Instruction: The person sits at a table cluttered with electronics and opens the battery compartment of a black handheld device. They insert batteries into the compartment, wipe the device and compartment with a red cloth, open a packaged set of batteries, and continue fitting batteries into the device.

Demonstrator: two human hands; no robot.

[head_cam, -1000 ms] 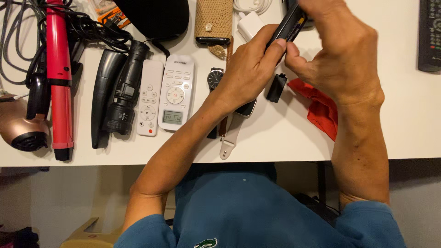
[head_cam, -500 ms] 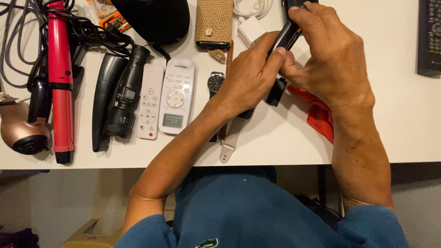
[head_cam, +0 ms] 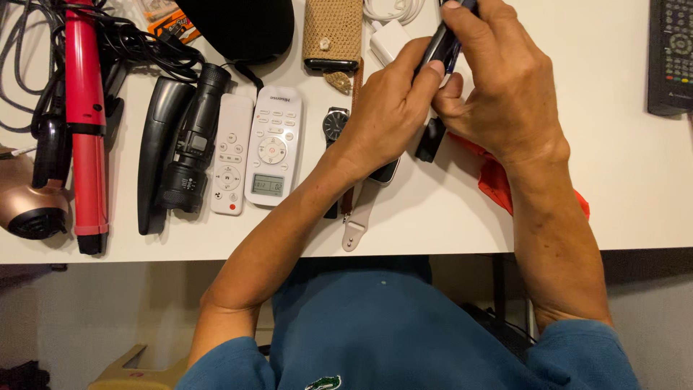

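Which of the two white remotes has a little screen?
The larger white remote, right of the smaller remote; its grey display sits near its bottom end.

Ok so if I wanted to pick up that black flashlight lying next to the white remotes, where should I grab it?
Probably grip the black flashlight around its narrower middle barrel, from above. It lies flat, lengthwise, wedged between a black curved handle and the small white remote, so the sides leave little finger room.
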